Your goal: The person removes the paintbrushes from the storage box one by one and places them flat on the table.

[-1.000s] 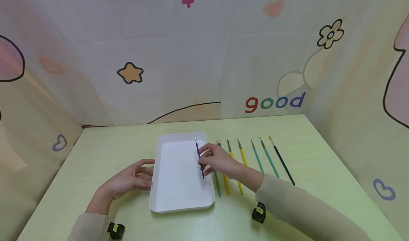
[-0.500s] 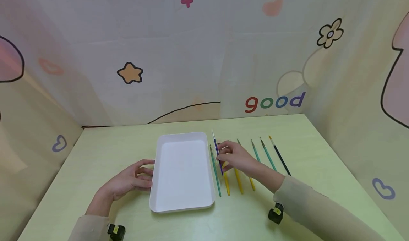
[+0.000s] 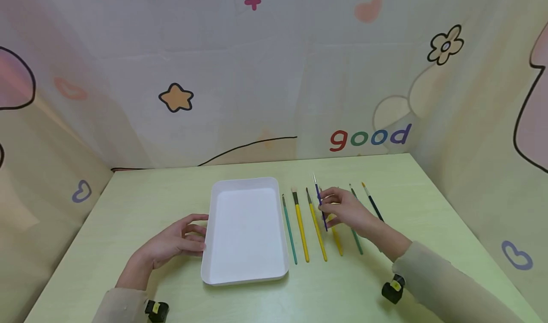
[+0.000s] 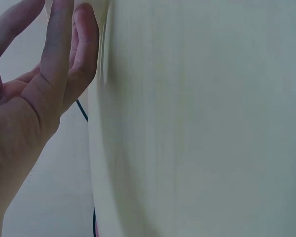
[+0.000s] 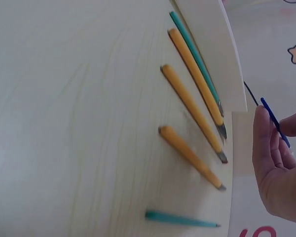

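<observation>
My right hand pinches a slim purple-blue paintbrush between thumb and fingers, its bristles toward the far side. In the head view the brush hangs over the row of other brushes, to the right of the tray. The right wrist view shows the same blue brush handle at the fingertips. My left hand rests by the left side of a white rectangular tray, with relaxed fingers at its edge. In the left wrist view the left hand's fingers are loosely bent at the tray side.
Right of the tray, several brushes lie side by side: a teal brush, a wide yellow brush, a thinner yellow brush, another yellow one partly hidden, a green brush and a dark-handled brush. A patterned curtain surrounds the table.
My right hand has carried the purple-blue brush rightward, from over the tray's right part to above the row of brushes. The left hand and tray have stayed put.
</observation>
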`<action>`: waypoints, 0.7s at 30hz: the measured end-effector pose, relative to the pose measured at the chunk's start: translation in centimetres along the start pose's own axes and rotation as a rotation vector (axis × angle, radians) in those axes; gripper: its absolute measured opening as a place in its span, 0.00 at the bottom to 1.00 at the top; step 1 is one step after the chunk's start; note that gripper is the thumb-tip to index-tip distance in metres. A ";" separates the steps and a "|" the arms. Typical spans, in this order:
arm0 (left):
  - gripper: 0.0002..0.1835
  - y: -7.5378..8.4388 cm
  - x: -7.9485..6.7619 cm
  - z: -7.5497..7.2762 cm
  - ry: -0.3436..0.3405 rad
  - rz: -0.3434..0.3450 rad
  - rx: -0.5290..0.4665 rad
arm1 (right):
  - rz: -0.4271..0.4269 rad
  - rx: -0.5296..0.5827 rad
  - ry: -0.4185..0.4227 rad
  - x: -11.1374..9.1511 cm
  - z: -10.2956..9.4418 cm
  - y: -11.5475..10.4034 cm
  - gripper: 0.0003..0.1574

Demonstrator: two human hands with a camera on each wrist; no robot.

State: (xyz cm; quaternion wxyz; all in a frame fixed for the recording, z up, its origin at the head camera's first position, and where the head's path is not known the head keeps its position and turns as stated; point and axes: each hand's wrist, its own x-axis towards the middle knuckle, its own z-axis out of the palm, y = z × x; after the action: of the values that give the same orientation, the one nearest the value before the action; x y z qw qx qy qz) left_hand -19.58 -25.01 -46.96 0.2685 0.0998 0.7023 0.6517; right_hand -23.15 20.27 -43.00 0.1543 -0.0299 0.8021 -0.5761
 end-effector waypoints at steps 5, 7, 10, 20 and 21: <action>0.43 -0.1 0.0 0.0 0.004 -0.001 0.004 | 0.007 -0.028 0.015 -0.4 -1.8 0.7 0.23; 0.43 0.0 0.0 0.0 0.006 -0.003 0.008 | 0.009 -0.042 0.015 -0.6 -2.5 1.1 0.23; 0.43 0.0 0.0 0.1 0.007 -0.006 0.012 | 0.012 -0.060 0.018 -0.9 -3.6 1.6 0.25; 0.43 0.1 0.0 0.0 0.003 -0.002 0.027 | 0.028 -0.112 0.082 -1.7 -6.8 3.0 0.27; 0.43 0.1 0.0 0.0 0.003 -0.003 0.026 | 0.028 -0.118 0.085 -1.7 -7.1 3.2 0.27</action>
State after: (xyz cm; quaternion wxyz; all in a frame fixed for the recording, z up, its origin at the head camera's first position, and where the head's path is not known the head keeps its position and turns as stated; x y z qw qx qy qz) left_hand -19.60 -24.99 -46.85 0.2674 0.1013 0.7114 0.6420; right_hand -23.08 28.21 -43.61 0.1261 -0.0035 0.8407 -0.5266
